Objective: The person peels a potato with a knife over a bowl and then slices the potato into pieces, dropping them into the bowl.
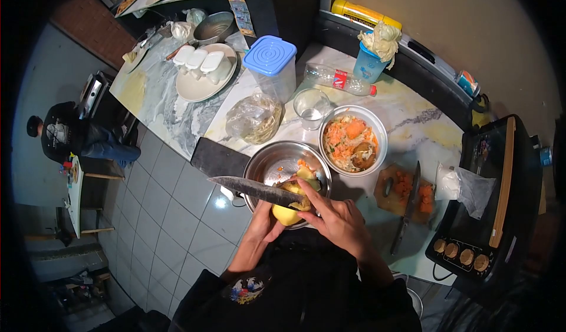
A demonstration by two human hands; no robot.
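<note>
My left hand (pixel 262 225) is closed around a peeled yellow potato (pixel 286 216) in front of my body. My right hand (pixel 337 221) grips a large knife (pixel 253 189), its dark broad blade pointing left across the top of the potato. The knife's handle is hidden in my fingers. Just beyond and partly under both hands stands a steel bowl (pixel 259 166) with peelings and orange bits inside. Right of it sits a white bowl (pixel 383 133) of shredded orange and pale vegetables, with a brown potato (pixel 363 155) on top.
A second knife (pixel 407 208) lies on a cutting board (pixel 386 199) with orange pieces. A toaster oven (pixel 471 214) stands at the right. Behind are a glass (pixel 311 108), bagged sprouts (pixel 256 120), a blue-lidded container (pixel 270 58) and a bottle (pixel 336 80). Another person (pixel 76 134) stands far left.
</note>
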